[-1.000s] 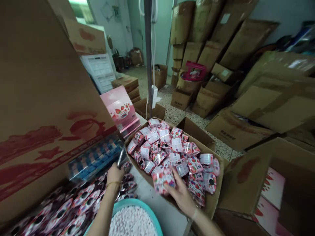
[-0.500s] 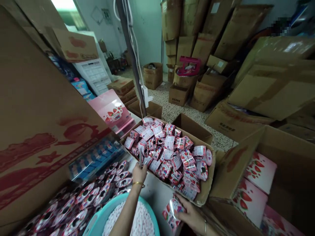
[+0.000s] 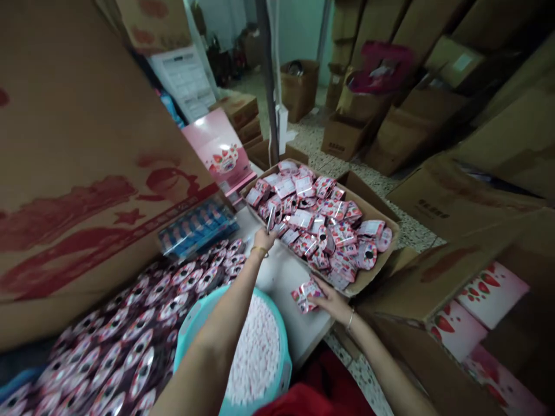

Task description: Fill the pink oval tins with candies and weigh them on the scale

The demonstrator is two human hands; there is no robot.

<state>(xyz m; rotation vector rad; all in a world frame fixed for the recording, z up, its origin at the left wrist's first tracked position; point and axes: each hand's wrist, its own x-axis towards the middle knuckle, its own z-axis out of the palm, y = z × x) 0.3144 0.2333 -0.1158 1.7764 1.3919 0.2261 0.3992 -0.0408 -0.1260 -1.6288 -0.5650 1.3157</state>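
My left hand [image 3: 263,238] is closed round a thin silver metal tool [image 3: 270,219], whose exact kind I cannot make out. It reaches to the near left edge of a shallow cardboard tray [image 3: 373,276] heaped with pink strawberry-print packets [image 3: 332,209]. Nearer my body, my right hand [image 3: 330,301] grips one shiny strawberry-print packet [image 3: 306,296] by its right side, low over the white tabletop [image 3: 277,276]. Below my left forearm stands a turquoise basin [image 3: 284,352] full of small whitish pellets [image 3: 255,352].
Many upright packets with dark round openings [image 3: 143,326] crowd the left side. Behind them lie a clear-wrapped blue pack [image 3: 195,228] and a large printed carton [image 3: 87,190]. A pink display box [image 3: 221,147] stands behind the tray. On the right, an open carton [image 3: 416,289] holds pink boxes [image 3: 494,292].
My view has tipped downward and shifted, so more of my arms and the basin shows. Both hands keep hold of the same things, the left still at the tray's edge.
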